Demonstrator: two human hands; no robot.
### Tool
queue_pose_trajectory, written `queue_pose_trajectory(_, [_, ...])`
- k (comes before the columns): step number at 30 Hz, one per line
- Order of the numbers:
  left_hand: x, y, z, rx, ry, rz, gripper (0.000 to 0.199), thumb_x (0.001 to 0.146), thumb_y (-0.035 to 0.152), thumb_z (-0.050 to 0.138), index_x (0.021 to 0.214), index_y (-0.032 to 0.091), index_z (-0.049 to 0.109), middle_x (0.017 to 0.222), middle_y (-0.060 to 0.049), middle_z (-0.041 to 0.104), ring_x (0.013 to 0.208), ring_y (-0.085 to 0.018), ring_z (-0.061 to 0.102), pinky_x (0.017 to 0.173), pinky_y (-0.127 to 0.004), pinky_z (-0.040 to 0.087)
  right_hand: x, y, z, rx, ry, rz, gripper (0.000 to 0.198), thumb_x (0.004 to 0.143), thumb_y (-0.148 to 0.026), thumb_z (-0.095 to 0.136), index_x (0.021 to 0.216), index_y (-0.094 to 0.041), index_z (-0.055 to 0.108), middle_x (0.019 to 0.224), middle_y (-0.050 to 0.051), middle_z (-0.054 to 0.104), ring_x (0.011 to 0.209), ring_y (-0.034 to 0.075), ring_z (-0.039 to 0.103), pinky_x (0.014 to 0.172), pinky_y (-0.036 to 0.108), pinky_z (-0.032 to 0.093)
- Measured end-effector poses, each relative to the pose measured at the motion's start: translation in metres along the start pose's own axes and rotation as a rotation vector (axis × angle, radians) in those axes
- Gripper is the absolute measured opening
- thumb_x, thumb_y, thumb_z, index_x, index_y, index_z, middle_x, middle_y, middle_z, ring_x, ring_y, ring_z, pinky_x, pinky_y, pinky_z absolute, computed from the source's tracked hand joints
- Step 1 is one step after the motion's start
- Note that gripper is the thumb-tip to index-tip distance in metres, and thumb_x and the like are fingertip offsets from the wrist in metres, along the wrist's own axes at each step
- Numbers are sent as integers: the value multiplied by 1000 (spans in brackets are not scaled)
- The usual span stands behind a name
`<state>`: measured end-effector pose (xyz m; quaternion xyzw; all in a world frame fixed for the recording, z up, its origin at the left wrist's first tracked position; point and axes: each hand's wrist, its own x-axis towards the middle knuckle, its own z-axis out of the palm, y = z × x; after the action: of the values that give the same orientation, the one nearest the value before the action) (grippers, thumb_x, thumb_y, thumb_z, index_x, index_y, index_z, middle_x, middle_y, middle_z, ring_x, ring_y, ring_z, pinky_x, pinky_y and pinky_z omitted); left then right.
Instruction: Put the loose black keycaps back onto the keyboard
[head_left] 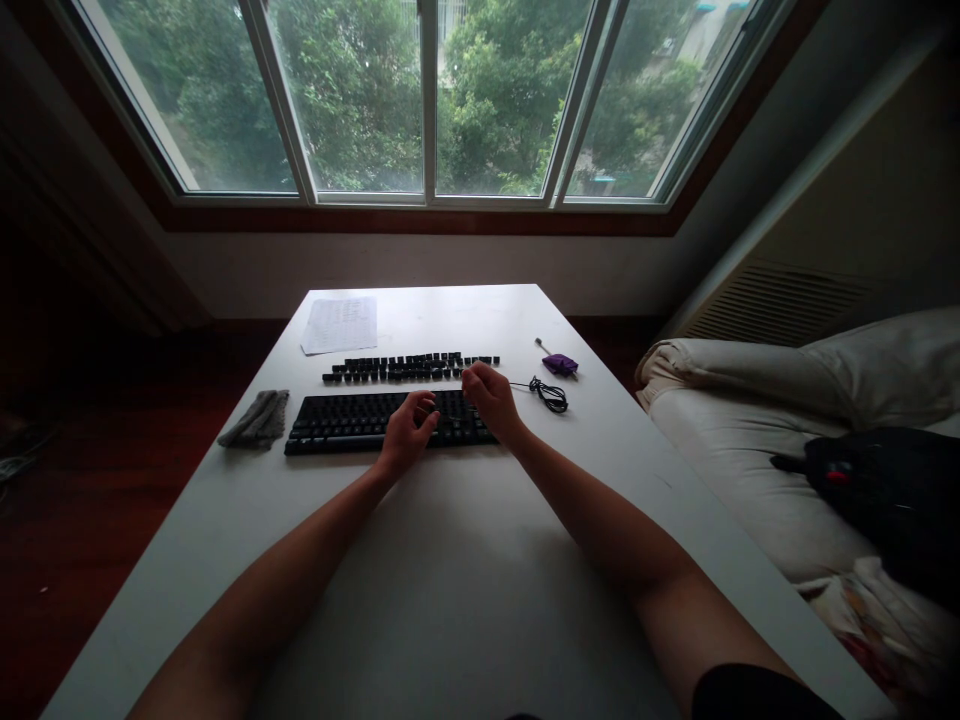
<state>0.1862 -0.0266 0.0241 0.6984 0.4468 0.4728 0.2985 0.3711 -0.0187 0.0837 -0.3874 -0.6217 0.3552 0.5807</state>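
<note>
Left hand: hovered over the middle of the black keyboard, fingers curled inward and half clenched; whether they pinched anything could not be told.
Right hand: sat over the keyboard's far right end, fingers bent and bunched toward the thumb; whether they gripped something small could not be told.
Keyboard: lay flat across the middle of the white surface, long side parallel to the near edge, nearer the far edge than the near one.
Loose keycaps: black, laid out in rows just beyond the keyboard, toward the far edge, apart from it.
Cable: black, coiled just right of the keyboard, near the right edge, a thin lead running back toward the right hand.
Purple tool: small, with a thin handle, beyond the cable toward the far right corner.
Grey cloth: folded, just left of the keyboard, near the left edge.
Paper sheet: lay at the far left corner; it carried printed lines, too small to read.
Containers: none could be made out on the surface.
Writing: legends on the keys and keycaps were too dark and small to read.
Bed: stood right of the surface with pale bedding and a black bag on it.
</note>
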Motion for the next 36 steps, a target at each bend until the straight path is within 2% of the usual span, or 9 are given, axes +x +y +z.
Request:
queue_pose_trajectory(3, [1,-3,0,-30,44,-34,20,88,34,65,104,23,59,91,-1,66,72,-14,62,68,-25,49,2,10,-6,-244,-106,-63,31,95,-46,54,78,-20,57,62,-3,47,57,11,40,55,25,31])
queue_pose_trajectory(6, [1,-5,0,-35,60,-22,19,87,35,66,99,22,59,91,-1,67,73,-14,63,70,-26,49,3,23,-10,-448,-291,-150,20,93,-38,58,87,-20,65,65,-3,56,58,11,44,59,24,33])
queue_pose_trajectory(9, [1,-5,0,-53,59,-27,19,87,37,66,98,23,60,89,0,67,72,-14,64,69,-26,49,3,33,-13,-569,-451,-229,14,91,-33,62,95,-20,68,69,-2,60,61,11,48,61,23,34])
queue_pose_trajectory(11, [1,-5,-1,-68,56,-37,19,87,39,65,97,22,60,87,0,66,72,-15,64,68,-26,49,2,36,-14,-616,-500,-263,14,90,-31,64,99,-21,69,71,-1,62,62,11,49,61,23,33])
queue_pose_trajectory(21, [0,0,-2,-51,28,-28,19,89,40,64,93,21,61,84,0,67,71,-15,67,68,-26,50,3,40,-14,-574,-431,-235,21,88,-40,70,101,-24,71,67,-4,58,59,11,47,60,23,31])
queue_pose_trajectory(27, [0,0,-2,-50,6,-36,20,91,40,62,95,21,62,86,-1,69,72,-16,69,67,-26,51,4,43,-15,-604,-435,-234,21,87,-36,70,106,-25,71,72,-2,62,63,12,50,62,22,33])
queue_pose_trajectory(33, [-1,0,-1,-44,-3,-41,19,93,38,58,100,21,63,88,-1,70,74,-16,70,67,-26,50,2,43,-15,-627,-443,-229,20,85,-31,70,104,-24,69,67,-5,56,59,10,48,59,22,30])
queue_pose_trajectory(36, [-1,1,-1,-27,-7,-43,18,94,36,56,101,21,63,89,-1,71,75,-16,70,69,-26,50,1,41,-16,-631,-403,-216,20,84,-31,70,103,-24,69,67,-5,56,58,10,47,59,22,30])
